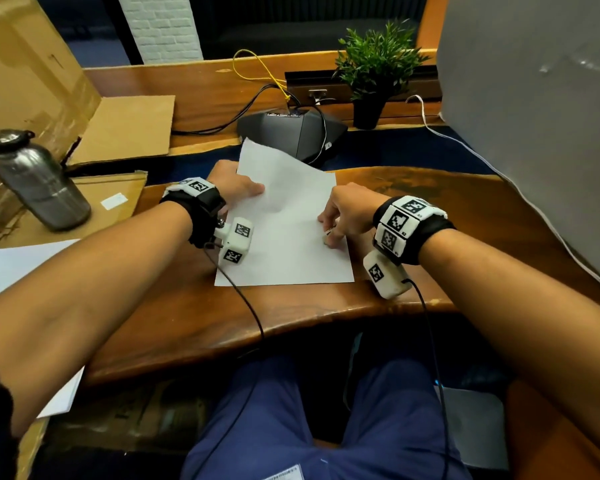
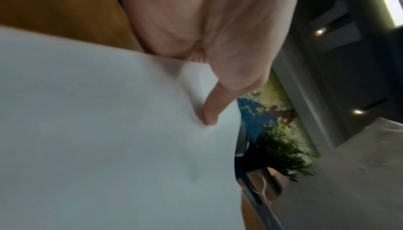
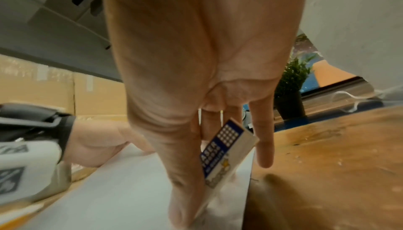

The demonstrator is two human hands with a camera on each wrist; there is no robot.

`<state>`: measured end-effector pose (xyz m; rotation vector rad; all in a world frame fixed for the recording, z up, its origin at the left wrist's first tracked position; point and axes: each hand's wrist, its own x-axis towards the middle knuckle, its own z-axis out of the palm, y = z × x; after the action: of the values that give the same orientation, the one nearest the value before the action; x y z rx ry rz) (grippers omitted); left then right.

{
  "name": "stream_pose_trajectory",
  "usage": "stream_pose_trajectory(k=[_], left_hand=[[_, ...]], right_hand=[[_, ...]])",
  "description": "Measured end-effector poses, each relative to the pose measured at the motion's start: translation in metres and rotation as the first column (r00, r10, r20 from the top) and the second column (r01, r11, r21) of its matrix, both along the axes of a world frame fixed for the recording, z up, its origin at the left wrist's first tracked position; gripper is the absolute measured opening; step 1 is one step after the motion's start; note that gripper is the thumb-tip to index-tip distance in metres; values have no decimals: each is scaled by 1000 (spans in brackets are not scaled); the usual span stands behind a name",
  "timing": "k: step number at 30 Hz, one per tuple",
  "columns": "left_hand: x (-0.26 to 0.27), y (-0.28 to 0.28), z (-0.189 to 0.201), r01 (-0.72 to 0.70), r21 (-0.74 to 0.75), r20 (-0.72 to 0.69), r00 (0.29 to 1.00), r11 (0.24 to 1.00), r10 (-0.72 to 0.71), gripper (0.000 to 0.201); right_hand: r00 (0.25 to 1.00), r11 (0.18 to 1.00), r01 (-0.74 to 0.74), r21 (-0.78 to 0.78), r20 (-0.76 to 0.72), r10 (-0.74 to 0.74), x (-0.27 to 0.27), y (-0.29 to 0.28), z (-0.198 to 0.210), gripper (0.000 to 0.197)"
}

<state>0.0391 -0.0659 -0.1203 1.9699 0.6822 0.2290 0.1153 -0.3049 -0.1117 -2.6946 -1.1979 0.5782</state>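
Obs: right hand (image 1: 347, 213), grip clamped on eraser (image 3: 226, 149), which stands steeply tilted with its lower end on the sheet of paper (image 1: 288, 251), near the sheet's right edge. Sheet lies on the wooden bench (image 1: 187, 317); its far left corner is raised. Left hand (image 1: 238, 187), grip closed on the sheet's left edge: one digit on top, the rest hidden under the lifted part.

Risks (judgement):
- Only the left edge is pinned, well apart from the eraser. A hard stroke could drag the sheet and buckle or tear it.
- Eraser works close to the right edge; a stroke running off could crease that edge.
- The raised corner could fold if the left hand presses down.
- Whether any mark remains under the eraser cannot be told; the thumb hides the spot.

Count: sheet in work 1; eraser 1; hands 2. Also metal bottle (image 1: 37, 181) 1, potted plant (image 1: 378, 60) 1, conference phone (image 1: 291, 133) 1
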Motion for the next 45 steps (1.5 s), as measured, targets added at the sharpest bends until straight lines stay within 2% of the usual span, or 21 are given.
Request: stream_pose_trajectory(k=[2, 4, 6, 8, 11, 14, 17, 20, 23, 26, 28, 30, 32, 34, 37, 38, 39, 40, 42, 43, 45], left_hand=[[-3, -9, 9, 33, -43, 153, 988, 999, -26, 25], [0, -14, 26, 60, -48, 287, 957, 997, -43, 25], [5, -21, 47, 95, -19, 379, 922, 995, -81, 27], [11, -36, 66, 142, -10, 447, 886, 990, -122, 28], [21, -61, 88, 230, -12, 544, 818, 973, -187, 31], [28, -79, 99, 301, -59, 594, 777, 952, -208, 27], [32, -86, 105, 278, -93, 614, 772, 956, -165, 24], [32, -87, 109, 237, -141, 651, 754, 961, -90, 14], [28, -84, 108, 251, -120, 644, 756, 961, -117, 17], [24, -79, 103, 273, -108, 630, 762, 956, -146, 10], [23, -75, 102, 258, -130, 641, 759, 957, -117, 6], [24, -71, 102, 237, -113, 658, 746, 965, -106, 5], [25, -68, 104, 223, -87, 668, 736, 971, -109, 4], [27, -67, 104, 220, -77, 675, 730, 972, -112, 4], [30, -63, 102, 200, -48, 664, 739, 979, -118, 12], [31, -62, 100, 196, -39, 657, 744, 980, -122, 14], [30, -62, 99, 196, -37, 655, 745, 980, -125, 16], [30, -62, 97, 200, -42, 655, 745, 979, -124, 17], [29, -63, 97, 207, -51, 662, 739, 977, -122, 18], [28, -63, 97, 205, -54, 664, 738, 977, -118, 18], [25, -60, 99, 199, -63, 665, 739, 978, -108, 19]], right_hand=[[1000, 995, 20, 94, 19, -22, 4, -11, 4, 16], [991, 960, 100, 260, 56, -119, 13, -28, 12, 22], [961, 854, 251, 456, -13, -275, 24, -47, 25, 25], [915, 698, 383, 605, -144, -377, 39, -62, 40, 26], [887, 534, 447, 718, -275, -372, 51, -78, 60, 31], [895, 461, 427, 778, -291, -339, 56, -89, 70, 31], [908, 377, 385, 842, -272, -318, 54, -93, 72, 23], [932, 383, 329, 863, -232, -278, 52, -95, 73, 16], [938, 322, 326, 889, -261, -229, 47, -95, 78, 23], [933, 245, 351, 904, -314, -177, 44, -94, 84, 30], [929, 248, 368, 896, -340, -147, 45, -94, 85, 29], [930, 279, 362, 890, -324, -173, 45, -93, 86, 28], [928, 269, 364, 892, -322, -188, 45, -90, 86, 27], [933, 217, 335, 917, -290, -215, 43, -88, 88, 27], [918, 99, 204, 974, -155, -364, 37, -84, 97, 28], [932, 54, 184, 981, -157, -327, 31, -82, 103, 25], [960, 22, 186, 982, -177, -219, 24, -80, 108, 22], [977, 30, 200, 979, -198, -78, 17, -78, 110, 20], [952, 172, 250, 953, -274, 134, 9, -73, 104, 19], [927, 291, 302, 908, -351, 131, 10, -71, 93, 23], [887, 530, 433, 729, -449, -107, 23, -72, 62, 29]])
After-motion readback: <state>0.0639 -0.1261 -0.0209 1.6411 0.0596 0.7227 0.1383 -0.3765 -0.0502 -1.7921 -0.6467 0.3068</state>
